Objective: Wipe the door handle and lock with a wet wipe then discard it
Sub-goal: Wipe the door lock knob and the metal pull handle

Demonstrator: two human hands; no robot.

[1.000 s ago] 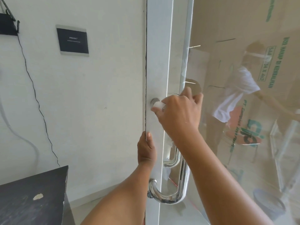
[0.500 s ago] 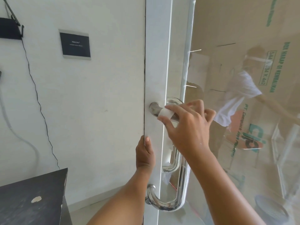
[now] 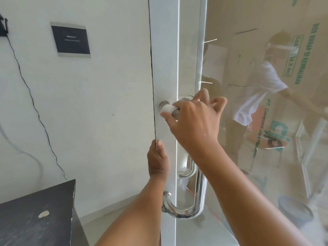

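A chrome U-shaped door handle [image 3: 197,201] is fixed to the white frame of a glass door [image 3: 165,68]. My right hand [image 3: 193,121] presses a white wet wipe [image 3: 167,109] against the handle's upper mount, where the round metal base [image 3: 164,104] shows beside the wipe. My left hand [image 3: 158,160] grips the door's left edge below that mount, thumb on the front face. The handle's upper bar is hidden behind my right hand and wrist. No separate lock is visible.
A white wall with a dark plaque [image 3: 71,41] and a hanging black cable [image 3: 35,107] lies to the left. A dark tabletop [image 3: 35,215] fills the lower left corner. The glass [image 3: 266,103] reflects a person and shows cardboard behind; a grey bin [image 3: 294,210] appears at lower right.
My right hand slid the wipe along the handle's top mount, out from it and back toward the base, fingers spreading. The left hand kept its grip on the door edge.
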